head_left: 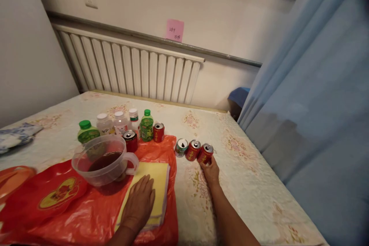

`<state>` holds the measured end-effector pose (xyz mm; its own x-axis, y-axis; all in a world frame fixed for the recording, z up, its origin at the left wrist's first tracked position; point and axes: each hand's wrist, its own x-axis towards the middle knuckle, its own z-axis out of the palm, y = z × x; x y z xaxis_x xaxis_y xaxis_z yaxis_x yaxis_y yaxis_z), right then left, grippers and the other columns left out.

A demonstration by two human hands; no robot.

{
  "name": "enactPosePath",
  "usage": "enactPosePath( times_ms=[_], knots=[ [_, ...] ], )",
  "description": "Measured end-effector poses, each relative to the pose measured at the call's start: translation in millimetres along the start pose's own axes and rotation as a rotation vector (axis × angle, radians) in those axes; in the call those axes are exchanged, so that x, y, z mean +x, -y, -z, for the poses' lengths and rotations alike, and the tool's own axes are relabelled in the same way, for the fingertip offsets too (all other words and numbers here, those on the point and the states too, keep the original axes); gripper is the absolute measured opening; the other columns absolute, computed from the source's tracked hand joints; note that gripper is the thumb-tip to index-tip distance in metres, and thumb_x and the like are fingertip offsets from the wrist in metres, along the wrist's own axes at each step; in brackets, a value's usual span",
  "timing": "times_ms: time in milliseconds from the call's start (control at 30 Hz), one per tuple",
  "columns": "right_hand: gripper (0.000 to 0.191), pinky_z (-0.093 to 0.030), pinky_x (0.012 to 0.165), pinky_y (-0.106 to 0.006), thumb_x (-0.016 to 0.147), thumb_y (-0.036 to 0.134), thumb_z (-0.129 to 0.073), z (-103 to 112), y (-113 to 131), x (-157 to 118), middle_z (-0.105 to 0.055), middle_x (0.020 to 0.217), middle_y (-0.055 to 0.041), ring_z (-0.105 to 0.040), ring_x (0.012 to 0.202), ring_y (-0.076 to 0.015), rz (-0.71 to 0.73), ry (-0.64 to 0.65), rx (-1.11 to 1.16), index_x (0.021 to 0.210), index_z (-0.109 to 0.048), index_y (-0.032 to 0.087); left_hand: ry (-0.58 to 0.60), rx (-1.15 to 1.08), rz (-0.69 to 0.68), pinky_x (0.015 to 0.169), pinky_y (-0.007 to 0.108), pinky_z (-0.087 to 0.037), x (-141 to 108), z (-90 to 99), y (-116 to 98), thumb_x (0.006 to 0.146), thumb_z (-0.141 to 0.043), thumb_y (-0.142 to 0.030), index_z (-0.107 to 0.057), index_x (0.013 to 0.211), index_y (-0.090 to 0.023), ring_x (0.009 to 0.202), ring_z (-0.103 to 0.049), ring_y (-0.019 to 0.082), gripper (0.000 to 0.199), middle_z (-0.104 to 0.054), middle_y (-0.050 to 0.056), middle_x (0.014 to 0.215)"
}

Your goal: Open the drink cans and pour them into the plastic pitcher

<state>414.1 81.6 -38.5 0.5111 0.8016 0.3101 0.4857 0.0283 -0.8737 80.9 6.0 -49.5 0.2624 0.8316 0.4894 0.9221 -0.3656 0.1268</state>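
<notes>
My left hand [140, 200] lies flat on a folded yellow cloth [160, 184], fingers stretched out. Under the cloth spreads a red plastic sheet [98, 219]. On the right, my right hand [211, 171] has its fingers around the lower part of a red drink can [205, 153]. That can stands upright at the end of a short row, beside another red can [193, 150] and a green and white can [181, 147]. Left of the cloth, a clear plastic jug [100, 157] with a handle holds dark brown liquid.
Several bottles with green or white caps, among them a green bottle [147, 126], stand behind the jug with a red can [158, 132] and a dark red can [130, 140]. A red tray [25, 196] lies left. Beyond the floral-covered surface [253, 188] are a radiator [129, 65] and a blue curtain [311, 84].
</notes>
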Motion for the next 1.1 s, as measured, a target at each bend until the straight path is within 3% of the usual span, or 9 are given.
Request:
enactPosePath(
  times_ms=[1100],
  knots=[
    [0.057, -0.052, 0.078, -0.033, 0.063, 0.04, -0.07, -3.2, -12.1, 2.7, -0.072, 0.102, -0.0086, -0.068, 0.088, -0.0257, 0.035, 0.013, -0.038, 0.115, -0.06, 0.018, 0.029, 0.017, -0.009, 0.1, 0.046, -0.044, 1.8, 4.4, -1.7, 0.091, -0.047, -0.025, -0.064, 0.118, -0.014, 0.12, -0.057, 0.03, 0.034, -0.064, 0.015, 0.128]
  ],
)
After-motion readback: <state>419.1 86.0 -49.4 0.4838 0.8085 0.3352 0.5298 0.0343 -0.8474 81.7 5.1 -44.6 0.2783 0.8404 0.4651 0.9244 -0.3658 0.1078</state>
